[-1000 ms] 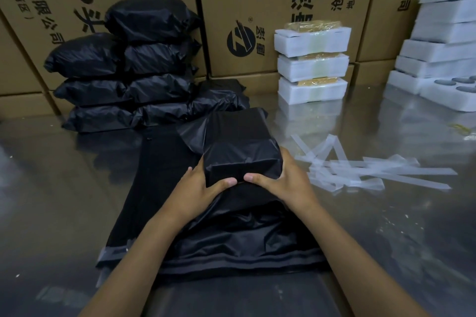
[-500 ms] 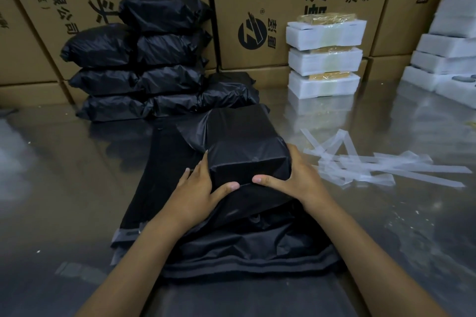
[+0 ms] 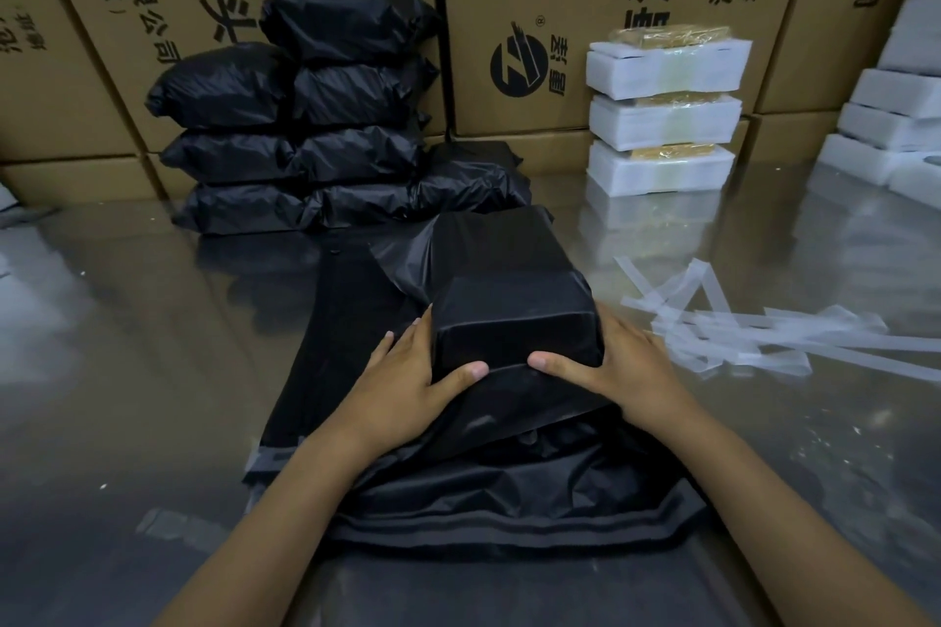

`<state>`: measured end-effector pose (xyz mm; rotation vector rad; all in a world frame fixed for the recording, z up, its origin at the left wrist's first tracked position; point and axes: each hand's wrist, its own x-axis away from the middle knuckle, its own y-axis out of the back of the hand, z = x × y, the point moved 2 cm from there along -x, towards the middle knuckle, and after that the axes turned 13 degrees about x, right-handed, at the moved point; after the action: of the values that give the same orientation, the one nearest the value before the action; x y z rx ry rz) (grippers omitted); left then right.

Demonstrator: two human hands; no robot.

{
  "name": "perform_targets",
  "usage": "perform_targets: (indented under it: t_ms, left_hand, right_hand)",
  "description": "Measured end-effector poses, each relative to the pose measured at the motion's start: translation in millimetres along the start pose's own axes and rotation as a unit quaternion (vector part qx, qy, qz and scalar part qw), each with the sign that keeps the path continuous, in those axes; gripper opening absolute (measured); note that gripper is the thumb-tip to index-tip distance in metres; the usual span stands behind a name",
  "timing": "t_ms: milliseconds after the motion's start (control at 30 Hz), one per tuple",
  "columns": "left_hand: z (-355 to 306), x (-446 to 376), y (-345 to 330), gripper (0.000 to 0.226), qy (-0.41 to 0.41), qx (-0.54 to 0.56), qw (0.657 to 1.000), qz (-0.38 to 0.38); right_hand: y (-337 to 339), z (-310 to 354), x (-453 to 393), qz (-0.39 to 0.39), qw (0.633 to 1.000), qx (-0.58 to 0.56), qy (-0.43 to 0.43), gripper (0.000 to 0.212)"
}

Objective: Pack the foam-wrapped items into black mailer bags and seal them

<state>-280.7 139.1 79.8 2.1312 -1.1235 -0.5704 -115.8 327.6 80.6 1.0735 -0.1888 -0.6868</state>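
Head view, forward-down, close over hands (image 3: 514,372)

Both forearms reach forward, left hand (image 3: 415,374) and right hand (image 3: 618,367) cupped inward, thumbs nearly meeting.

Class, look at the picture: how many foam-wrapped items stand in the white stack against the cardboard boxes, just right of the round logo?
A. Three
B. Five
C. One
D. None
A. The white stack shows three foam-wrapped items one on another, each with a yellowish pack showing on top, right of the round logo.
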Motion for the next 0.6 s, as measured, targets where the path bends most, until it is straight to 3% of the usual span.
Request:
perform_targets:
  t_ms: [267,367,433,533,600]
  left_hand:
    - [2,5,15,0.095,0.01,0.033,0.999,0.039]
    - [2,8,29,0.092,0.032,0.103,0.993,0.048]
    - [2,13,41,0.083,0.04,0.155,0.986,0.041]
    - [1,17,54,0.053,0.035,0.248,0.968,0.017]
    - [-1,19,59,0.04,0.017,0.315,0.949,-0.014]
  right_hand:
    - [9,-3,2,0.049,0.997,-0.057,0.02,0.092]
    - [21,-11,4,0.09,0.985,-0.147,0.006,0.096]
    - [30,-17,4,0.077,0.978,-0.191,-0.021,0.09]
    - [46,-28,3,-0.005,0.972,-0.229,-0.054,0.042]
    - [59,-34,4,0.011,0.964,-0.266,-0.025,0.007]
